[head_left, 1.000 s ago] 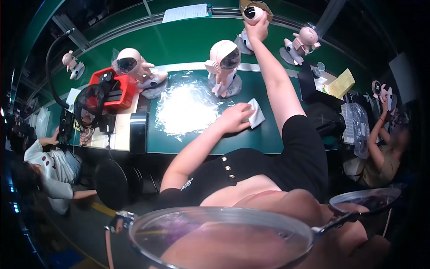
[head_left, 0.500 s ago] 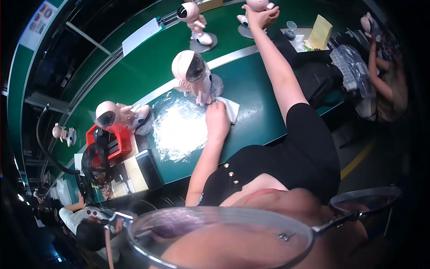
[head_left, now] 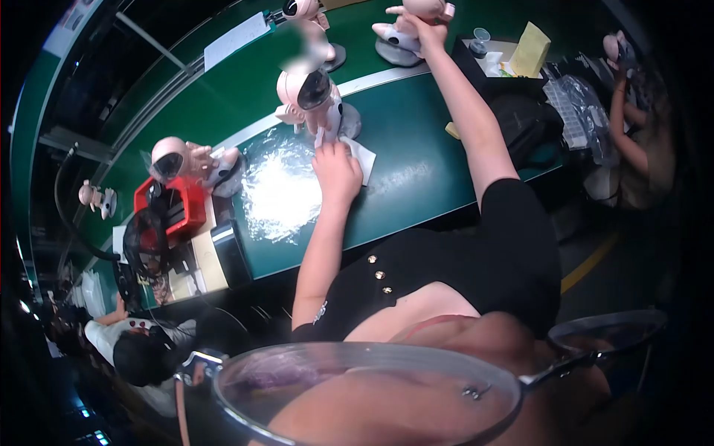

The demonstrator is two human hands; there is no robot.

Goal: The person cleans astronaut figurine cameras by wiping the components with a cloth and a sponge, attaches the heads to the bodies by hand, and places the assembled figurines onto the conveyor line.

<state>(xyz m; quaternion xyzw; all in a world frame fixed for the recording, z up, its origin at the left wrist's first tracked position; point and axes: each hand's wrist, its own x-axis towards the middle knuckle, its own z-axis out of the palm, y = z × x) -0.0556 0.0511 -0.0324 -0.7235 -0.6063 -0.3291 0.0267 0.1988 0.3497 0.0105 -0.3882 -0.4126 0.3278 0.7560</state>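
Pink-and-white astronaut figurines stand on the green workbench (head_left: 409,160). At the far side, my right hand (head_left: 430,37) is closed on one astronaut figurine (head_left: 401,33), just under its head; its top is cut off by the frame edge. My left hand (head_left: 338,172) is closed low against a nearer astronaut figurine (head_left: 305,100) with a dark visor and grey base. A folded white cloth or paper (head_left: 361,157) sticks out from under that hand, seemingly held in it. Shiny clear plastic film (head_left: 279,197) lies left of the hand.
On the left, another astronaut figurine (head_left: 186,160) stands by a red bin (head_left: 197,212). One more figurine (head_left: 316,41), partly blurred, is at the back. On the right are a black tray (head_left: 476,78), a yellow card (head_left: 529,50) and a black bag (head_left: 528,130). Co-workers sit on both sides.
My right hand's fingers, spread earlier, have closed round the far figurine, which has come nearer to the metal strip. My left hand stays by its figurine. The whole view has shifted slightly.
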